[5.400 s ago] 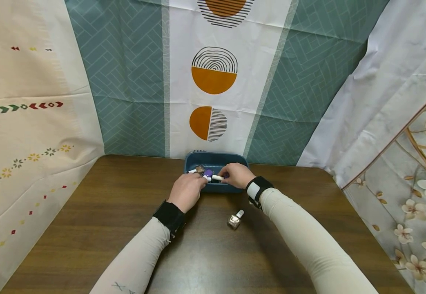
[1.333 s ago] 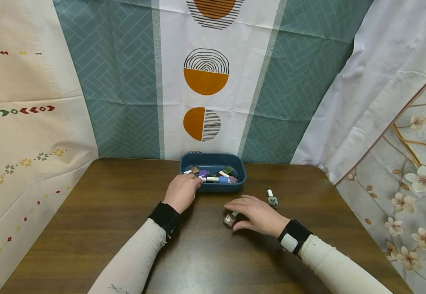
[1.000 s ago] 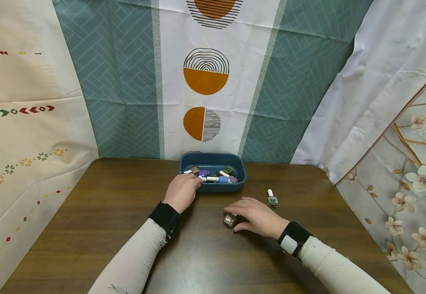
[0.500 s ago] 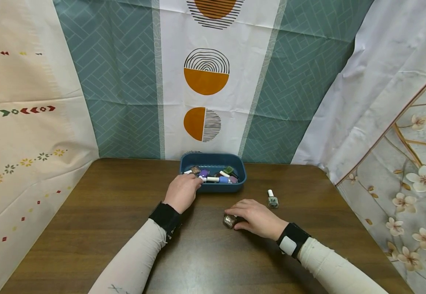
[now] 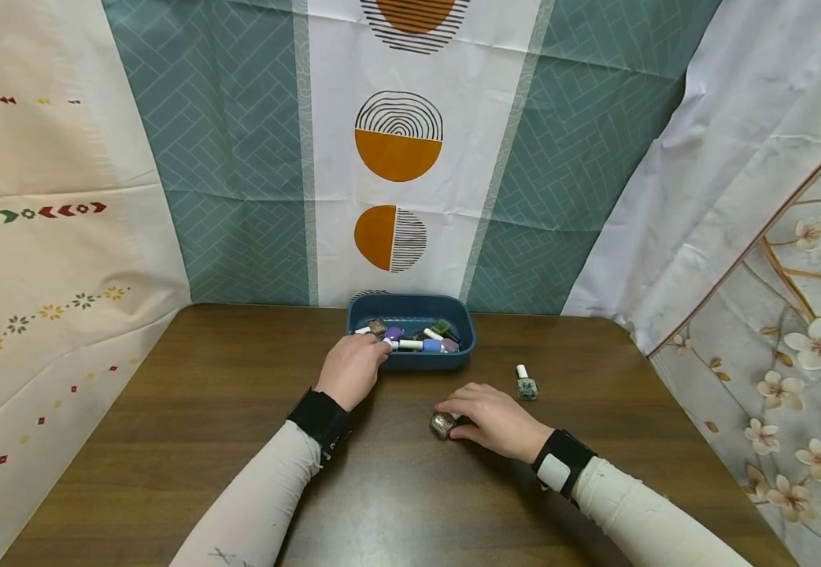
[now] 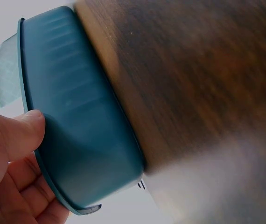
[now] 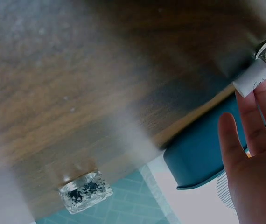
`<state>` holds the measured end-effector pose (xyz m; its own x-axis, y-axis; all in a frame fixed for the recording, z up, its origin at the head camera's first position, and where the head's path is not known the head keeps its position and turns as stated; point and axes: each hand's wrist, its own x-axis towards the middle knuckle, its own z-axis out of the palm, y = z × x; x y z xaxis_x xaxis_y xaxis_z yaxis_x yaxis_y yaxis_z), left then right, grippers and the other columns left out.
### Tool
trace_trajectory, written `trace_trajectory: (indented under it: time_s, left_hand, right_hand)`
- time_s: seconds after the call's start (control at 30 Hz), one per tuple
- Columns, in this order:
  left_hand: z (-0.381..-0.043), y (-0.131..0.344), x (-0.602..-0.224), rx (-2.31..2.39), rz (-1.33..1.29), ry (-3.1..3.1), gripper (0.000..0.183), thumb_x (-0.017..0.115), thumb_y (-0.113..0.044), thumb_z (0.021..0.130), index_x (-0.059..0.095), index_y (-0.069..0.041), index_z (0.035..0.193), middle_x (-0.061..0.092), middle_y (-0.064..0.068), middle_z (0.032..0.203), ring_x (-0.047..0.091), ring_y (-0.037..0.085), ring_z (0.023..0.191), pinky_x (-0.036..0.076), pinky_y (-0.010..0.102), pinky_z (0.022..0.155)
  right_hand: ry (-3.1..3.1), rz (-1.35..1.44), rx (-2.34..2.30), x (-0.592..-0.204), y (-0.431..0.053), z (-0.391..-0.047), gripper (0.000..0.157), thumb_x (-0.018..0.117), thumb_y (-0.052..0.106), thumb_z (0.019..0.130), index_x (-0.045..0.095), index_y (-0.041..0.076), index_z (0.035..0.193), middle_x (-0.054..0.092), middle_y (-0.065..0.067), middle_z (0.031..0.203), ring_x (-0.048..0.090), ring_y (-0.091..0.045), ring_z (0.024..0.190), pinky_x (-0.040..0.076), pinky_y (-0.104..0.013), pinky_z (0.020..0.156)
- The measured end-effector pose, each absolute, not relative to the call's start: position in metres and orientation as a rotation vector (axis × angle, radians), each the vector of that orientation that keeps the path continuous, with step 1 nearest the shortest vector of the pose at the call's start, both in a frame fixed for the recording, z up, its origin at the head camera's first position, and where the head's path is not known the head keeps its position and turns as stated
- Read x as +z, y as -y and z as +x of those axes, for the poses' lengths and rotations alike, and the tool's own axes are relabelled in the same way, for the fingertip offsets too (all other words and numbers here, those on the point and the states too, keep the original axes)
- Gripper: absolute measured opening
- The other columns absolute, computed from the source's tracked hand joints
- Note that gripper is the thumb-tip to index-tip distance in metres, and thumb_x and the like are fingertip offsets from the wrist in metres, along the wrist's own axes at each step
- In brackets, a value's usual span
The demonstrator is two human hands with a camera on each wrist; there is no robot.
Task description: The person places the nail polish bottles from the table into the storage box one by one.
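Note:
My left hand (image 5: 349,372) grips the near-left rim of a blue plastic bin (image 5: 427,362); in the left wrist view the thumb presses the outer wall (image 6: 72,107) and the fingers curl over the inside. Inside lie several nail polish bottles, among them a purple one (image 5: 393,334), a periwinkle one (image 5: 432,346) and a green one (image 5: 441,326). My right hand (image 5: 498,423) pinches a glittery brown nail polish bottle (image 5: 441,426) lying on the table; its white cap (image 7: 252,78) shows in the right wrist view, the rest partly hidden by the hand.
A clear nail polish bottle with dark flecks (image 5: 526,388) and a white cap lies right of the bin, beyond my right hand. The brown wooden table (image 5: 240,409) meets a patterned curtain (image 5: 254,197) just behind the bin.
My right hand has left the bin and come to the glittery bottle, its fingers closing round it. The dark-flecked bottle now lies on the table. My left hand has stayed at the bin.

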<state>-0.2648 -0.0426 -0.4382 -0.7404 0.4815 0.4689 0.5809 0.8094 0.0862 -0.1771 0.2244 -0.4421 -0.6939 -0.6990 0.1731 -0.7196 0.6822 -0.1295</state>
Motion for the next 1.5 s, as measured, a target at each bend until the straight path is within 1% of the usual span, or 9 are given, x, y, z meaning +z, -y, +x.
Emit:
trace_trajectory:
  time_s: [0.1,0.5,0.9,1.5]
  left_hand:
    - [-0.265,0.042,-0.438,-0.322,-0.797,2.565,0.01,0.066,-0.021,0.087,0.071,-0.019,0.095,0.067,-0.001,0.083,0.062,0.018,0.079,0.049,0.036,0.079]
    - [-0.265,0.042,-0.439,-0.328,-0.802,2.548,0.01,0.067,-0.02,0.086,0.071,-0.019,0.095,0.067,-0.001,0.082,0.061,0.017,0.077,0.049,0.035,0.078]
    - [-0.266,0.042,-0.44,-0.326,-0.8,2.561,0.011,0.067,-0.021,0.087,0.071,-0.019,0.096,0.067,-0.002,0.084,0.061,0.017,0.079,0.049,0.035,0.08]
    - [-0.265,0.042,-0.438,-0.328,-0.79,2.58,0.011,0.066,-0.021,0.087,0.071,-0.019,0.097,0.067,-0.002,0.084,0.061,0.017,0.078,0.05,0.035,0.08]
  right_hand:
    - [2.788,1.166,0.296,-0.442,-0.224,-0.177,0.041,0.069,0.035,0.083,0.061,0.023,0.122,0.062,0.014,0.111,0.053,-0.003,0.104,0.047,-0.031,0.09]
    - [2.806,1.113,0.293,-0.445,-0.222,-0.174,0.037,0.068,0.036,0.084,0.061,0.024,0.118,0.06,0.014,0.11,0.052,-0.003,0.103,0.047,-0.03,0.088]
    - [2.835,1.076,0.29,-0.445,-0.223,-0.17,0.038,0.067,0.038,0.084,0.061,0.025,0.119,0.059,0.015,0.107,0.053,-0.003,0.098,0.048,-0.031,0.086]
    - [2.843,1.063,0.312,-0.445,-0.226,-0.165,0.039,0.066,0.04,0.085,0.06,0.026,0.121,0.058,0.017,0.109,0.053,-0.002,0.1,0.048,-0.032,0.087]
